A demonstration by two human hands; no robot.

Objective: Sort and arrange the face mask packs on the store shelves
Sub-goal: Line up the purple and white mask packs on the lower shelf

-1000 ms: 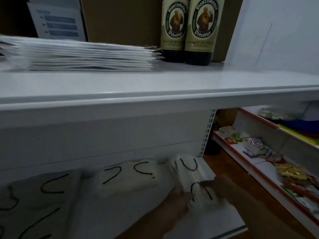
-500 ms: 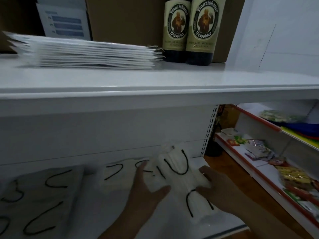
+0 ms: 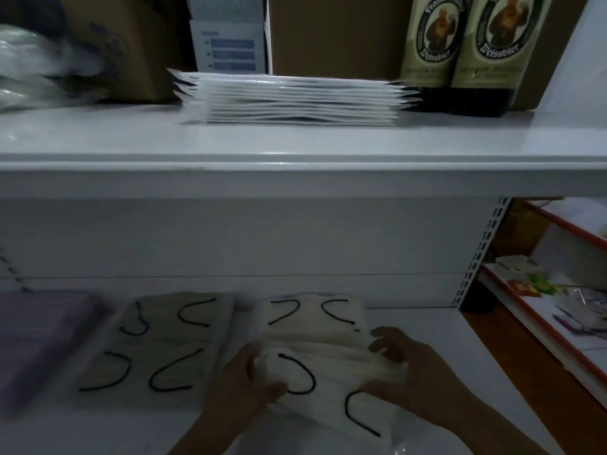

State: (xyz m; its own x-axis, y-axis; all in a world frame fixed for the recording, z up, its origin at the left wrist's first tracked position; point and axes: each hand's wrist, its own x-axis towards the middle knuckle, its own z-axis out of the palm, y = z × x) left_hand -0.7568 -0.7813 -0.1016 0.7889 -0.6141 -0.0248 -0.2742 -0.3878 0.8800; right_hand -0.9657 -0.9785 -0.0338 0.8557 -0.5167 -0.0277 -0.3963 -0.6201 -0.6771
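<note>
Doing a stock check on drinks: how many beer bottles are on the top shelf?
2. Both stand side by side at the right end of the top shelf: one bottle beside the stack of flat white packs, the other just right of it. More may be out of frame.

"Weissbier" readable in curved white lettering along the lower rim of the dark round emblem on each of two beer bottles (image 3: 433, 44) (image 3: 499, 41), far right on the upper shelf (image 3: 295, 149). Upper arcs of both emblems cut off. Blue bars on white box (image 3: 230, 44) too blurred to read.
</note>
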